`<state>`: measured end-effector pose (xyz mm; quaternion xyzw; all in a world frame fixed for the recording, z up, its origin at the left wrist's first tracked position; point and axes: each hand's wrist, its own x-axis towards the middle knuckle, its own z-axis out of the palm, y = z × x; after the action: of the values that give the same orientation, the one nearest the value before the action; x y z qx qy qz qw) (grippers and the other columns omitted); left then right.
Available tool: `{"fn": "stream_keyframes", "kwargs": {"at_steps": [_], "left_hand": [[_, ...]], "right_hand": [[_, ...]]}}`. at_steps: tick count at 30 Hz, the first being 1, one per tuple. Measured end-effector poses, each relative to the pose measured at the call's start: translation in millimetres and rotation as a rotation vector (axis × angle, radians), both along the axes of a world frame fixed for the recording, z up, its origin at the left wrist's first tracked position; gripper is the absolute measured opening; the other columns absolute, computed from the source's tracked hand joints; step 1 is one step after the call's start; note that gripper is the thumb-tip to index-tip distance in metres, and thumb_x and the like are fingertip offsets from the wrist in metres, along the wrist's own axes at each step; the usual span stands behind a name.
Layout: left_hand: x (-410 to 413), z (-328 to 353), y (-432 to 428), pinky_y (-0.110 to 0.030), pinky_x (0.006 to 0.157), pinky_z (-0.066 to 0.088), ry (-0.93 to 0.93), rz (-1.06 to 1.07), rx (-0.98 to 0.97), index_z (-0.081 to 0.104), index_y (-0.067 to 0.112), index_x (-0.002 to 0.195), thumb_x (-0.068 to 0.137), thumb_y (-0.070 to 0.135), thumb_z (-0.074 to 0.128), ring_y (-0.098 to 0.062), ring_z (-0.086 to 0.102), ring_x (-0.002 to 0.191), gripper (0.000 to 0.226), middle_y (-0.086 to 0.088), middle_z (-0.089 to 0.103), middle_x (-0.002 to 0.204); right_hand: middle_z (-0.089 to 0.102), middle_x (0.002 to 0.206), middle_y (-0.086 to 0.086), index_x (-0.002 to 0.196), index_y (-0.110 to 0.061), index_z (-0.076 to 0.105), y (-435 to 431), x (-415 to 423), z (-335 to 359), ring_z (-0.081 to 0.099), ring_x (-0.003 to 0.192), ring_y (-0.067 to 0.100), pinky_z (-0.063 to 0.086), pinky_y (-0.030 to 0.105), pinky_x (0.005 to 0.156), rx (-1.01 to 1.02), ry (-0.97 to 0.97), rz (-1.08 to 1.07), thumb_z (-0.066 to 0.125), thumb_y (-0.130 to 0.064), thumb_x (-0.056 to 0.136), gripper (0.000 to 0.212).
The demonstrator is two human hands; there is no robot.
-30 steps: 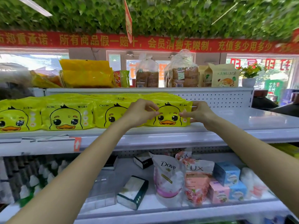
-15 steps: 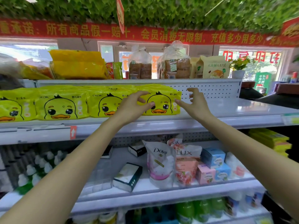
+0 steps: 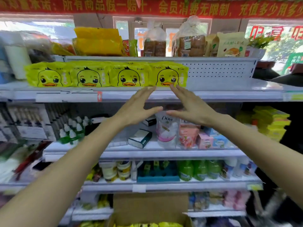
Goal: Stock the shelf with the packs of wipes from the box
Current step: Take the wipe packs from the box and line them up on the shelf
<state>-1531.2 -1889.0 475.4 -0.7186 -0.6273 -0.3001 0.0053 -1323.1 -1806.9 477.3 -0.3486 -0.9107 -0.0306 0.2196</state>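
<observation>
wipes pack (image 3: 168, 74) on shelf (image 3: 221, 95), left hand (image 3: 136, 110), right hand (image 3: 191, 108) spread below

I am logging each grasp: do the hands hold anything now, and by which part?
Nothing is held. The left hand and the right hand are both open and empty, raised just below the rightmost pack of wipes.

Red banner (image 3: 147, 7), yellow characters, across the top — daylight through windows (image 3: 49, 28) behind; white pegboard panel (image 3: 219, 68) at right, low corners blurred.
</observation>
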Motion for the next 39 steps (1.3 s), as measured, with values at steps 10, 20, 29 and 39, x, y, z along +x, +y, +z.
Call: {"fn": "stream_keyframes", "kwargs": {"at_steps": [10,20,29,39], "left_hand": [[-9.1,-109.9,-95.2,-0.04,0.117,0.019,0.253,0.094,-0.221,-0.001,0.037,0.154,0.089,0.066,0.043,-0.02,0.01,0.149,0.083,0.003,-0.005,0.163],[-35.6,-238.7,-137.8,-0.039,0.117,0.018,0.223,0.092,-0.522,0.001,0.033,0.154,0.091,0.061,0.045,-0.025,0.013,0.148,0.082,-0.004,0.003,0.163],[-101.2,-363.6,-158.6,-0.034,0.118,0.014,0.013,0.131,-0.832,0.001,0.032,0.155,0.09,0.063,0.044,-0.018,0.007,0.15,0.084,-0.001,0.0,0.164],[-118.8,-510.9,-149.9,-0.022,0.112,0.008,-0.328,0.134,-0.931,0.002,0.027,0.156,0.093,0.049,0.052,-0.015,0.003,0.149,0.083,0.001,-0.001,0.163]], "right_hand": [[0.001,0.162,0.006,0.153,-0.027,-0.009,-69.7,-3.8,-111.4,0.012,0.148,0.026,0.017,0.045,0.118,-0.134,-0.233,0.027,0.015,-0.094,0.061,0.116],[-0.003,0.162,0.006,0.153,-0.027,-0.01,-112.8,-30.3,-246.7,0.013,0.147,0.028,0.019,0.047,0.116,-0.402,-0.46,0.045,0.033,-0.08,0.076,0.103],[0.001,0.162,0.004,0.149,-0.038,-0.017,-111.1,-59.1,-370.3,0.014,0.147,0.032,0.022,0.051,0.116,-0.885,-0.447,-0.069,0.035,-0.088,0.064,0.111],[0.014,0.16,0.002,0.154,-0.018,-0.003,-136.3,-81.4,-528.5,0.015,0.147,0.02,0.019,0.03,0.113,-1.562,0.179,-0.478,0.058,-0.042,0.091,0.091]]}}
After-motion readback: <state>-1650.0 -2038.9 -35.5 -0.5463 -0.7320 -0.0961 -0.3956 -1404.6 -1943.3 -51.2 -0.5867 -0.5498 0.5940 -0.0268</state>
